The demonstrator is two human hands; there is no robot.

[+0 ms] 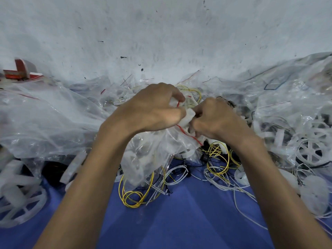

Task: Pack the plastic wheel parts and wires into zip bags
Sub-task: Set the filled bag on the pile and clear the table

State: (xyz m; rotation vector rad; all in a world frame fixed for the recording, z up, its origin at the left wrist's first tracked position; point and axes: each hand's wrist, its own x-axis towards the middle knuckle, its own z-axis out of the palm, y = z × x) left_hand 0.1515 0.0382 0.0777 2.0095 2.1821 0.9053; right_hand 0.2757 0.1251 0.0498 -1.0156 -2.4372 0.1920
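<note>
A clear zip bag with a red seal line hangs in the middle of the view, holding white plastic wheel parts and some yellow wire. My left hand grips the bag's mouth from the left. My right hand pinches the same mouth from the right, fingers curled on the plastic next to a white part. Below the bag, loops of yellow wire and white wire lie on the blue cloth.
Heaps of clear bags fill the left and right. White spoked wheels lie at the lower left and at the right. A red and white box stands at the far left. A scuffed white wall rises behind.
</note>
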